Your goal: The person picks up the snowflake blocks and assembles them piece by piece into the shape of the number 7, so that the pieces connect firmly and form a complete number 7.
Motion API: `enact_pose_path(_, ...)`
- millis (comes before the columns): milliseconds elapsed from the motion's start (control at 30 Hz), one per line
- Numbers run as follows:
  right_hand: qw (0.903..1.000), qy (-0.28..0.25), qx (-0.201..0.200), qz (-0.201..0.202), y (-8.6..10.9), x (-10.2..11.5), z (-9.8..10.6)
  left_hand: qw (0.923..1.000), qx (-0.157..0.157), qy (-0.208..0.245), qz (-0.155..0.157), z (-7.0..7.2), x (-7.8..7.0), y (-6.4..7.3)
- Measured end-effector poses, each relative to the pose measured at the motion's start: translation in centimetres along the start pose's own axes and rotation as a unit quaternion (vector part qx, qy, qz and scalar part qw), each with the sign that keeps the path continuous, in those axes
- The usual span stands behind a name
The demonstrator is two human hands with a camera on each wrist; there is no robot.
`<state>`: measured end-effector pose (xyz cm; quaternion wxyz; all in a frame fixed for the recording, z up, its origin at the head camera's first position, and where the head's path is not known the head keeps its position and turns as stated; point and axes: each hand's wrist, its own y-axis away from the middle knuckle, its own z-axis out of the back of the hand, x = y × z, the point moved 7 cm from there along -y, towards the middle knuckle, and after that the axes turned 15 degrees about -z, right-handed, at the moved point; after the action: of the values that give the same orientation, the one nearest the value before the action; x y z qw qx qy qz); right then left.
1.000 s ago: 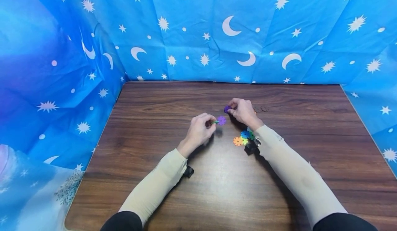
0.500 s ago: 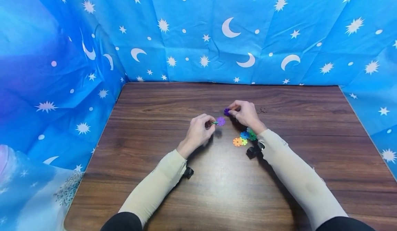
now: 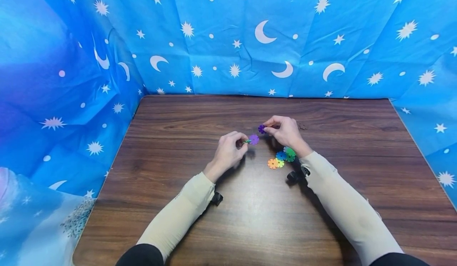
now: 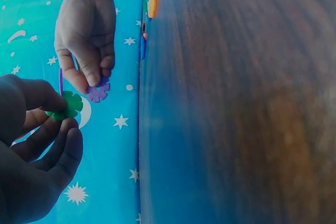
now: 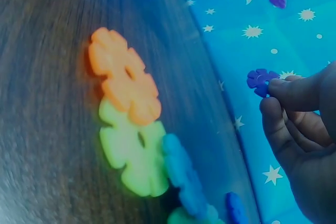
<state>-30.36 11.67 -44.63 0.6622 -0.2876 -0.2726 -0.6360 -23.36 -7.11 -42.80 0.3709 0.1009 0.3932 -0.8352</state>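
Note:
My left hand (image 3: 230, 147) pinches a green notched disc (image 4: 72, 106) between thumb and fingers. A light purple notched disc (image 3: 254, 139) stands slotted into its edge, at an angle to it. Just beyond and to the right, my right hand (image 3: 283, 132) pinches a darker purple notched disc (image 5: 258, 81) by its edge, thumb against index finger. A small gap separates the two purple discs in the head view. Both hands are held above the table.
On the wooden table (image 3: 185, 119) near my right wrist lie flat notched discs: orange (image 3: 272, 163), yellow-green (image 3: 280, 163), blue (image 3: 281, 155) and green (image 3: 290, 155), overlapping one another. Small dark specks (image 3: 302, 127) show beyond my right hand. A blue star-patterned cloth (image 3: 214, 52) hangs behind.
My right hand has shifted slightly right and toward me with its purple disc, and its forearm uncovers more of the green disc on the table. My left hand stays almost still.

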Motion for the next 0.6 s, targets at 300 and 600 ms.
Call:
enact_pose_path(300, 0.9992, -0.037, 0.007, 0.010, 1.2, 0.9, 0.7, 1.0000, 0.000, -0.001, 0.007, 0.0, 0.1, 0.1)
enact_pose_path(600, 0.9925, -0.116, 0.033, 0.018, 1.9, 1.5, 1.3, 0.9999, -0.003, -0.002, 0.009, 0.2, 0.2, 0.0)
